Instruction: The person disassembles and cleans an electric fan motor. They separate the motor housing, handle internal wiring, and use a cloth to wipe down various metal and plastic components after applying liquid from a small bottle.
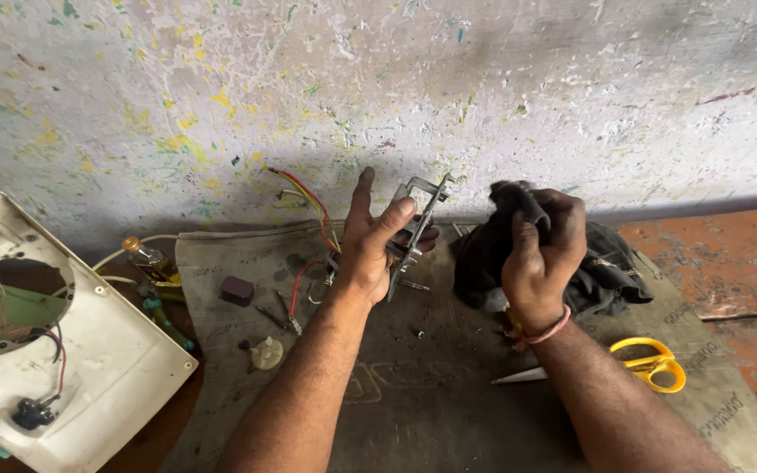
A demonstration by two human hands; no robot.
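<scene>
Hands at centre of frame, above a grey mat (431, 394) spread over the work surface. Left hand (370, 250) raised, palm toward the camera, thumb and fingers closed around a small metal frame part (418, 219), gripping it by its edge; frame held upright, slightly tilted, just right of the palm. Red and yellow wires (313, 206) trailing from the upper left of that hand down behind the wrist, seemingly attached to the part, though the joint is hidden. Right hand (541, 254) just right of centre, fingers curled tight on a dark cloth (501, 245), a fold of it pinched near the top; rest of the cloth bunched on the mat behind the hand. Pink band around the right wrist. Hands near each other, not touching.

Lower right of frame: yellow-handled scissors (646, 361) lying flat on the mat, blades pointing left toward the right forearm. Left of centre on the mat: a small dark maroon block (237, 290), a pale round plastic piece (266, 353), a few thin metal bits near them. Far left: a white plastic housing (107, 359) with a round opening, green inside, wires and a black component on its lower edge. Beside it, a small bottle of yellowish liquid (149, 260). Paint-flecked wall (484, 88) across the upper half of frame.
</scene>
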